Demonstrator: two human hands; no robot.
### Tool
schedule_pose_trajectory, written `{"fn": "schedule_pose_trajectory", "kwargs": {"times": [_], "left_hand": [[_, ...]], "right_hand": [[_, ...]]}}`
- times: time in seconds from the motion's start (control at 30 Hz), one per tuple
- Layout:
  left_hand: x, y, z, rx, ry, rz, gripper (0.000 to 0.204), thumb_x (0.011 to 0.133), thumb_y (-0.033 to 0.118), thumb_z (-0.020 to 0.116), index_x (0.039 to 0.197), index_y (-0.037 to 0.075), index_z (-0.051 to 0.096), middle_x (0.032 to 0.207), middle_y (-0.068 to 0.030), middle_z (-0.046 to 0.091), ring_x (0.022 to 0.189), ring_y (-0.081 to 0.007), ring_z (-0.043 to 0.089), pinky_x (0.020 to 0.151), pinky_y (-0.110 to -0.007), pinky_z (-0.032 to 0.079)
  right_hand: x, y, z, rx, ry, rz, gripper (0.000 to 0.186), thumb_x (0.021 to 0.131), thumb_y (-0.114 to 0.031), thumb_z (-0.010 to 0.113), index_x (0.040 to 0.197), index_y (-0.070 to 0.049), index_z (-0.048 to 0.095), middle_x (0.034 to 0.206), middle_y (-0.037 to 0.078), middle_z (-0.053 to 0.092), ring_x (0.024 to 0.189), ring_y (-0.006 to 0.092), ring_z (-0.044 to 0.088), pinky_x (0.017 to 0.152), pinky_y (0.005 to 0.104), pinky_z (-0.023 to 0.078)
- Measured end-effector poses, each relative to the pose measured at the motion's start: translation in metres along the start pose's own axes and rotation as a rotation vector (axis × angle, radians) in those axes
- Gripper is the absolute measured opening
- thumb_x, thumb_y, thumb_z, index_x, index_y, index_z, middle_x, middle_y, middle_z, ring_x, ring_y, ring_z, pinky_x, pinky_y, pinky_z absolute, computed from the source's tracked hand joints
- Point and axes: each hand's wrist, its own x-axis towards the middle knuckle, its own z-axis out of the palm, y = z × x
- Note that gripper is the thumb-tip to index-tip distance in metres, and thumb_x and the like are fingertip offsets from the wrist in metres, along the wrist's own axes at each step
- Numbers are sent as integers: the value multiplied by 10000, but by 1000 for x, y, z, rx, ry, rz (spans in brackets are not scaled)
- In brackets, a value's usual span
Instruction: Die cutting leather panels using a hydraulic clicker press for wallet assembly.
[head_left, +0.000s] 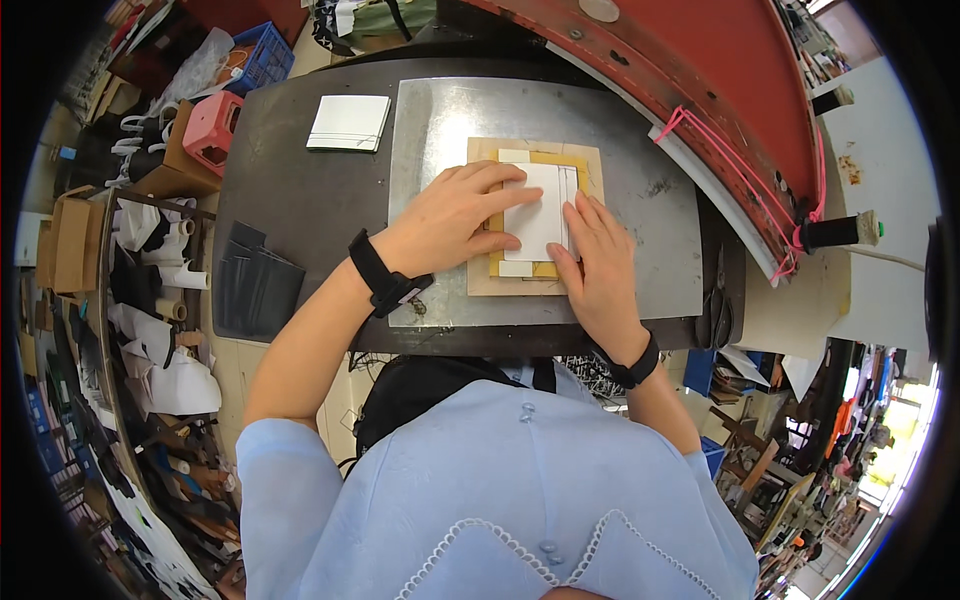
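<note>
A white card (533, 222) with thin dark lines along its right side lies on a yellow frame-like piece (570, 159). Beneath that is a pale wooden board (482, 284), flat on a grey metal plate (650, 287). My left hand (465, 213) rests over the card's left part, fingers spread and fingertips touching its face. Along the card's right edge lies my right hand (603, 262), its fingers stretched out and the thumb apart near the lower right corner. Neither hand grips anything; both press lightly from above, and they cover parts of the yellow piece.
A stack of white cards (349, 121) sits at the table's back left. Black sheets (256, 284) lie at the front left. Black-handled scissors (714, 312) lie at the right edge. A red machine body (700, 60) with pink cord (735, 160) overhangs the back right.
</note>
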Motion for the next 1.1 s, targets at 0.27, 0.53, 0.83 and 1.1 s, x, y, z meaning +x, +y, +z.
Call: {"fn": "schedule_pose_trajectory", "kwargs": {"times": [0.27,0.53,0.83,1.1], "left_hand": [[-6,9,6,204,4,69,481,864,230,674,1315,122,546,1379,-136,494,1296,-311,460,1032,-420,399],[-1,23,5,273,16,11,441,871,240,663,1279,111,561,1358,-135,523,1272,-302,486,1017,-407,406],[6,32,0,467,-38,45,433,881,254,653,1280,118,558,1338,-116,538,1256,-272,498,1089,-433,359],[2,28,7,442,-32,51,439,881,269,657,1284,124,562,1350,-113,534,1290,-262,480,1105,-450,335]], "right_hand": [[0,15,-2,101,-51,-4,386,932,-163,577,1275,12,553,1385,195,499,1303,349,442,1038,450,338],[11,1,-9,5,-36,-83,376,881,-130,613,1233,-5,577,1347,173,522,1263,325,475,1037,431,394],[19,-2,-18,-188,-56,-190,395,855,-186,649,1206,-12,592,1266,138,580,1178,290,528,1022,415,406],[-7,-14,-21,-197,-101,-196,334,889,-93,574,1214,-18,587,1284,134,582,1199,294,514,1037,442,383]]}}
